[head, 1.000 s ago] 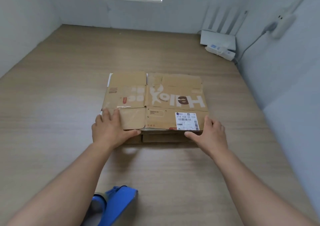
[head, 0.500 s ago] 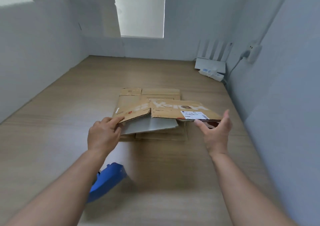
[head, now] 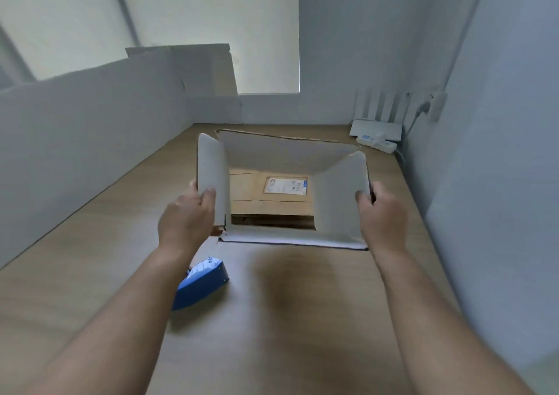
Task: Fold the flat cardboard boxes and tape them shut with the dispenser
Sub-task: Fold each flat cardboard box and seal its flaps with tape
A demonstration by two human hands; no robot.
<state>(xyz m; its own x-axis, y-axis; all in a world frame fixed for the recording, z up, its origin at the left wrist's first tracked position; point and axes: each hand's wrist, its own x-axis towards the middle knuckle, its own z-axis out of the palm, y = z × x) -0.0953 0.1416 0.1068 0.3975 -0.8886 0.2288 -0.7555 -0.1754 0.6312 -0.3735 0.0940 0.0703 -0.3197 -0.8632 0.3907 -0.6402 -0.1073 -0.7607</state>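
I find the opened box (head: 287, 155) held above the table (head: 287, 319) as an open-ended tube. The left hand (head: 186, 216) grips its left wall and the right hand (head: 382, 216) its right wall. A flat box (head: 272, 202) shows through it on the table. The dispenser (head: 201, 282) lies below the tube, just beside the left forearm, so I judge the left hand nearer for taping.

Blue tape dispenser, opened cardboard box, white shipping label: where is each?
Blue tape dispenser (head: 201, 285), head view, on its blue body.
Opened cardboard box (head: 281, 152), head view, on its far inner wall.
White shipping label (head: 286, 185), head view, its middle.
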